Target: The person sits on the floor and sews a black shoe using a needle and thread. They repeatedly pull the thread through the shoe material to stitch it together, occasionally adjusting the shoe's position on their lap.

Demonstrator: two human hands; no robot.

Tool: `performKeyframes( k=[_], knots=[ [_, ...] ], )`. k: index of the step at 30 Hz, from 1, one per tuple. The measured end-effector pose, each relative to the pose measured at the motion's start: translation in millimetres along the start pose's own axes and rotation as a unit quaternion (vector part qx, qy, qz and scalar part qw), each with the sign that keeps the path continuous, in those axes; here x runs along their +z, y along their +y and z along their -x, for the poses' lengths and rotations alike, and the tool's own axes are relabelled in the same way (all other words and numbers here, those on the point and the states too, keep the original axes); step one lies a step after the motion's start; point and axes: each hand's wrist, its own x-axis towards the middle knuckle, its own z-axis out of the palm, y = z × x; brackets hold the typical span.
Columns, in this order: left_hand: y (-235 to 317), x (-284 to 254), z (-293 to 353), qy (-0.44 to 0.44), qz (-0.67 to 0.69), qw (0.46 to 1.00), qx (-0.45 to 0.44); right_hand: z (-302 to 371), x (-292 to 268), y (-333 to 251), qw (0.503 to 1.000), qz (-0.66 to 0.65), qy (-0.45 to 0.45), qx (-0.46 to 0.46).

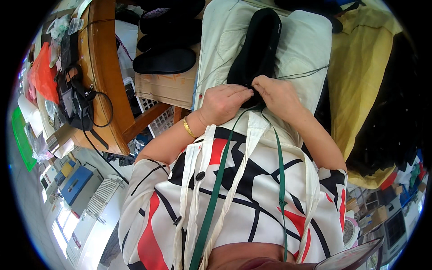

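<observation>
A person in a boldly patterned top (252, 180) bends over close work, left hand (225, 102) and right hand (280, 96) meeting at the near end of a black shoe (257, 42) — fingertips drawn in, though what they pinch, or how tightly, cannot be told. The shoe lies lengthwise on white padding (306, 40); farther left, a dark sole (164, 60) rests on cardboard (164, 87).
</observation>
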Motion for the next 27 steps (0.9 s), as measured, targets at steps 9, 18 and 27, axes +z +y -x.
performKeyframes(
  k=[9,18,27],
  knots=[
    [2.3,-0.3,-2.4,0.003,-0.002,1.000,0.017,3.6,-18.6,0.7,0.998,0.004,-0.059,-0.007],
    [2.6,-0.7,-3.8,0.008,-0.004,1.000,0.016,4.3,-22.0,0.5,0.996,-0.009,-0.083,0.013],
    [1.4,1.0,-2.4,0.016,0.006,1.000,0.013,-1.2,-7.8,-4.7,0.998,-0.021,-0.045,0.026]
  ],
)
